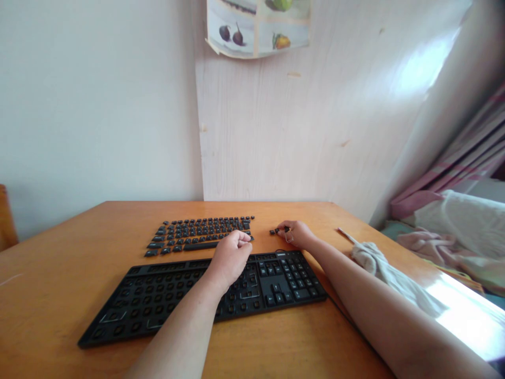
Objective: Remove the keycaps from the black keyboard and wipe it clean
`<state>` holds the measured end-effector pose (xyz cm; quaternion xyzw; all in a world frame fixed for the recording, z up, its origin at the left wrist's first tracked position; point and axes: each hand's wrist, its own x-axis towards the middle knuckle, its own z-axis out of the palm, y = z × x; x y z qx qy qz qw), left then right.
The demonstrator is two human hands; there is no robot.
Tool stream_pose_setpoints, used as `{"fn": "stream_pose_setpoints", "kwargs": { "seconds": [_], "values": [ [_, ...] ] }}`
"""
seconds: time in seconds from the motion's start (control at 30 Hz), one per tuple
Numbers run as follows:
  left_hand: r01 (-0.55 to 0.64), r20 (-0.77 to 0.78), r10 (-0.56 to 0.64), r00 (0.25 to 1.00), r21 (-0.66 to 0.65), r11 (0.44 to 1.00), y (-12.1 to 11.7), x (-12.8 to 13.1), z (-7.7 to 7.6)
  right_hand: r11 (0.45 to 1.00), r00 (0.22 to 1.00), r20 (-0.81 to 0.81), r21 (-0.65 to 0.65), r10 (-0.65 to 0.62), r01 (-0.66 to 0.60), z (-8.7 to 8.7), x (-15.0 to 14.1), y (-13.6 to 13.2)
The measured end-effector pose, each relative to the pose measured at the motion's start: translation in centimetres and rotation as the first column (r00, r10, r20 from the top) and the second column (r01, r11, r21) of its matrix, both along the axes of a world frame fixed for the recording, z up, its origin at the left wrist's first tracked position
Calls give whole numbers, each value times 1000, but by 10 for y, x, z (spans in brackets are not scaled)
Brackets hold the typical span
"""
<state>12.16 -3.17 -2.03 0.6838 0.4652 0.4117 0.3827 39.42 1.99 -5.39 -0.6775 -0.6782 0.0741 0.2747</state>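
Wood table [71, 263]: blk kbd [254, 304], L part bare sockets [158, 296]; L hand [232, 256] narrow, hold unclear, R hand [299, 234] pinching keycap [286, 229].

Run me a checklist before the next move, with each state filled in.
1. Keyboard flat on the table: ok.
2. Loose keycaps in rows behind it: ok.
3. Right hand at the small dark pieces beside those rows: ok.
4. Left hand clear of the space above the keyboard: not ok.
5. Left fingers empty: cannot tell.
6. Cloth off the keyboard: ok.
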Motion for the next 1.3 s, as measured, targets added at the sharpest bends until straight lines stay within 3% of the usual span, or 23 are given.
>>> {"fn": "stream_pose_setpoints", "kwargs": {
  "seconds": [1.3],
  "values": [
    [0, -18, 0, 1000, 16, 1000, 1, 1, -2, 1000, 999, 36, -21, 17, -16, 0, -2, -1]
  ]
}}
